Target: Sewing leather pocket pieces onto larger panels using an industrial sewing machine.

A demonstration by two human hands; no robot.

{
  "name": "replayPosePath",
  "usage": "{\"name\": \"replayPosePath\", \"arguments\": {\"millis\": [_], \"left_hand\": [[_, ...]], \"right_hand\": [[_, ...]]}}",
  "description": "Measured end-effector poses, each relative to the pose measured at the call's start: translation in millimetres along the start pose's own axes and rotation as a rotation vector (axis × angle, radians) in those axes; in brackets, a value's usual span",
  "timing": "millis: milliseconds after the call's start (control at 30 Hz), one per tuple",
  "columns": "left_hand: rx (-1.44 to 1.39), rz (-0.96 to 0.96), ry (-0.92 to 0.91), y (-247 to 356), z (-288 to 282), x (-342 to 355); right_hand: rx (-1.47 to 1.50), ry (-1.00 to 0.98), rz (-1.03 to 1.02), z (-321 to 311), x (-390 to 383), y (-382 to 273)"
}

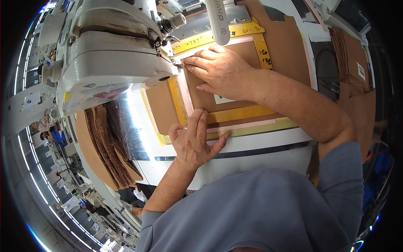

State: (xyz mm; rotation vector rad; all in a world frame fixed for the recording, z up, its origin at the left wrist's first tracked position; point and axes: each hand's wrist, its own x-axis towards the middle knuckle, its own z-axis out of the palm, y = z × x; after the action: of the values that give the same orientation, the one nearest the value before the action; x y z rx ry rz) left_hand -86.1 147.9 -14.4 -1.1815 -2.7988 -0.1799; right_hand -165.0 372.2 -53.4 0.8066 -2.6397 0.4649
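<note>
A yellow template frame (239, 114) with pink strips along its edges lies on the machine's work surface. Inside it is a flat brown panel (241, 51), which looks like cloth, with a white label (223, 100) partly under my right wrist. My right hand (222, 71) rests flat on the panel, its fingertips close to the needle area of a white sewing machine (113, 63). Lower down, my left hand (191, 140) touches the frame's lower left corner with its fingertips, the thumb spread aside. Neither hand grips anything.
A white rod-shaped device (217, 23) hangs over the frame's far side. Folded brown pieces (105, 145) are stacked at the left, and more brown pieces (350, 59) hang at the right. Further sewing machines and people stand far off at the left.
</note>
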Motion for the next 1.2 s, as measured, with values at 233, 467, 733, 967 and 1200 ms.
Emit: {"name": "replayPosePath", "arguments": {"millis": [233,467,733,967,1200], "left_hand": [[-0.032,0.005,-0.018,3,-6,-7],[-0.063,0.021,0.001,3,-8,-9],[-0.121,0.086,0.06,-38,-4,40],[-0.241,0.153,0.096,-69,20,67],[-0.176,0.245,0.005,-76,14,72]], "right_hand": [[0.047,-0.015,0.004,0,-5,-9],[0.014,-0.013,0.024,-2,-7,-17],[0.028,-0.008,0.023,0,-8,-19],[0.003,-0.017,0.049,-2,-8,-22],[0.003,-0.043,0.078,-15,-21,-22]]}}
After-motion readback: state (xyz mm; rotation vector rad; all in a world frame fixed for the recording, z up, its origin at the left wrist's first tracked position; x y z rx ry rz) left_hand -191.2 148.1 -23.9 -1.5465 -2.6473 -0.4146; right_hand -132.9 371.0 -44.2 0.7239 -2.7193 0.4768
